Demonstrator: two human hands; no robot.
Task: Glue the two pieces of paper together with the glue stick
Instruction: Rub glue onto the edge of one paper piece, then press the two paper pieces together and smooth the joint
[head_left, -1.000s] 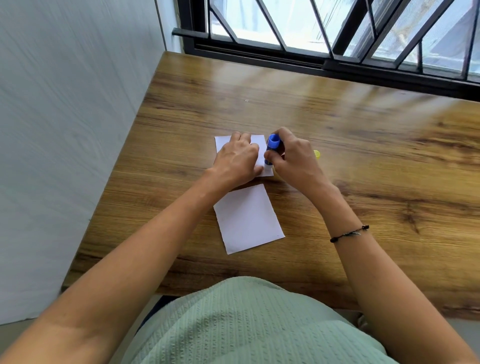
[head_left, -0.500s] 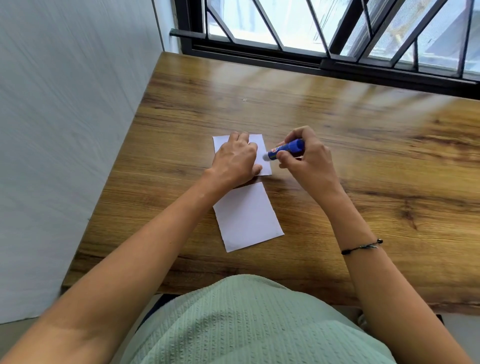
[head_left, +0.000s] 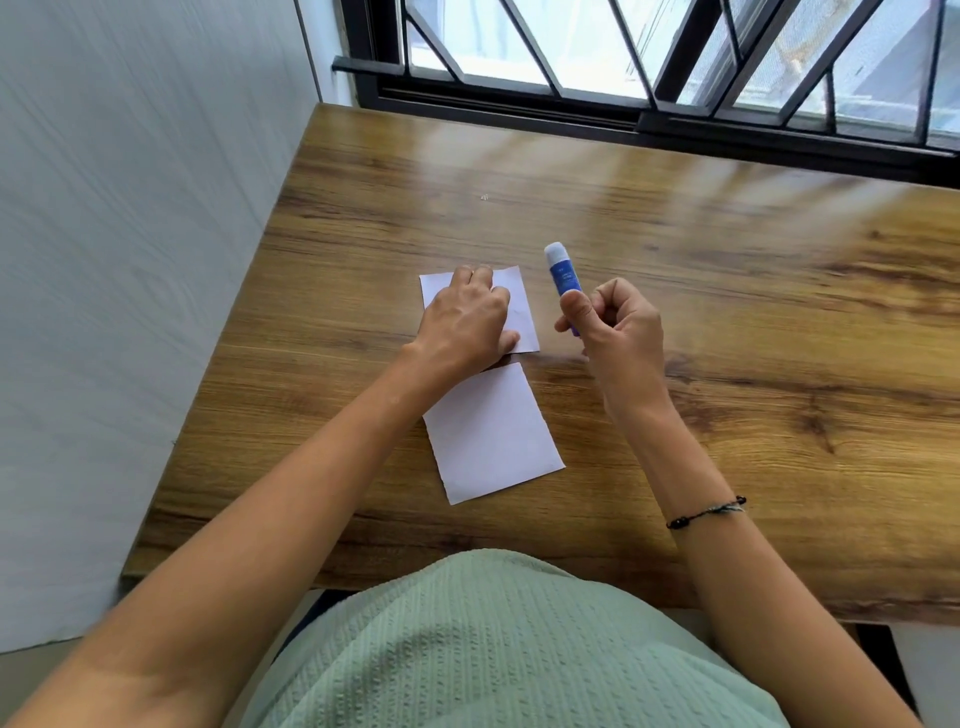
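Two white paper pieces lie end to end on the wooden table (head_left: 727, 322). The far paper (head_left: 522, 312) is pinned flat under my left hand (head_left: 467, 322), whose fingers spread over its left part. The near paper (head_left: 491, 434) lies free, just below my left wrist. My right hand (head_left: 615, 332) holds the blue glue stick (head_left: 563, 278) to the right of the far paper, lifted off it, with the uncapped white tip pointing up and away from me.
A white wall (head_left: 130, 260) runs along the table's left edge. A black-framed window with bars (head_left: 649, 78) stands behind the far edge. My green shirt (head_left: 493, 649) covers the near edge. A black bracelet (head_left: 706, 512) circles my right wrist.
My right hand has pulled the glue stick off the far paper, moved it right and turned its tip upward. My left hand has stayed pressed on the paper.
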